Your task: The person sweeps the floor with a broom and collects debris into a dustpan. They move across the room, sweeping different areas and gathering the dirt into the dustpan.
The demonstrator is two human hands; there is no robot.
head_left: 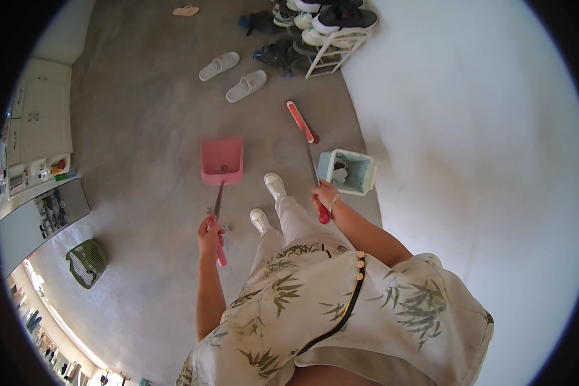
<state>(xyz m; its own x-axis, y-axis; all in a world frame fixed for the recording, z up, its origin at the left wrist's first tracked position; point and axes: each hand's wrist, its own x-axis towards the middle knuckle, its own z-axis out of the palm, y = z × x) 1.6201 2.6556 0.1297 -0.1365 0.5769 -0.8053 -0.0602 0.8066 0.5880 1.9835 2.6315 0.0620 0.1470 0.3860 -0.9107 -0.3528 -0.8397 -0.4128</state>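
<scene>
My left hand [210, 233] is closed round the handle of a pink dustpan [222, 157], whose pan lies ahead of me over the grey floor, a small dark bit showing inside it. In my right hand [326, 196] is the red grip of a long-handled broom [300, 122] with a red and white head. The broom's head points away from me, to the right of the dustpan. Close beside my right hand stands a pale blue bin [368, 174] with some white crumpled stuff in it. Whether the broom head touches the floor I cannot tell.
White slippers [246, 86] lie ahead on the floor, near a white rack [328, 58] piled with shoes. A white wall [469, 161] rises on the right. At left are a green basket [87, 262] and white cabinets [45, 109]. A lone beige slipper [186, 11] lies far off.
</scene>
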